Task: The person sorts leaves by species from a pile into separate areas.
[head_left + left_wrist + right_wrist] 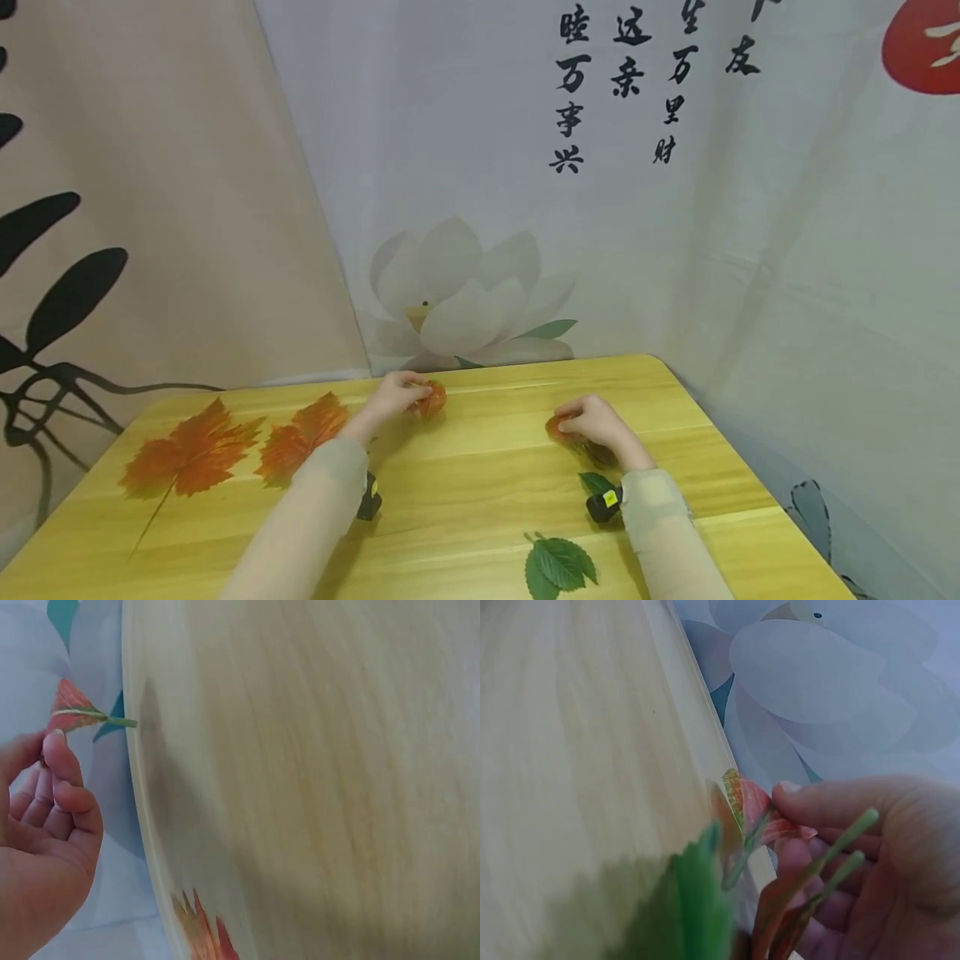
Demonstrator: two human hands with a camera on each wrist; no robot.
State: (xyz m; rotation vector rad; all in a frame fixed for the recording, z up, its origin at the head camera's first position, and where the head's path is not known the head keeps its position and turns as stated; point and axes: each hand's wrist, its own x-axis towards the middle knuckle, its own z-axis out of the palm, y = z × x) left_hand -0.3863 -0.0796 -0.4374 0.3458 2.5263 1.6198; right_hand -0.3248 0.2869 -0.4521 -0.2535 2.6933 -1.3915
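Observation:
At the far edge of the table, my left hand (393,398) pinches a small red leaf (433,402) by its edge. In the left wrist view this leaf (75,709) has a green midrib and a short green stem, and thumb and fingertips meet at one side. Farther right, my right hand (598,421) pinches another red leaf (555,429) between thumb and fingers. The right wrist view shows this leaf (754,810) red with a yellow-green edge. Close under that hand are dark reddish leaves (780,915) with two green stems, overlapping the fingers in this view.
Two large orange maple leaves lie at the left, one with a long stem (191,450), the other (303,437) partly behind my left forearm. Green leaves (561,562) lie at the front, and another green leaf (596,482) is beside my right wrist. A printed curtain (465,167) hangs behind the table.

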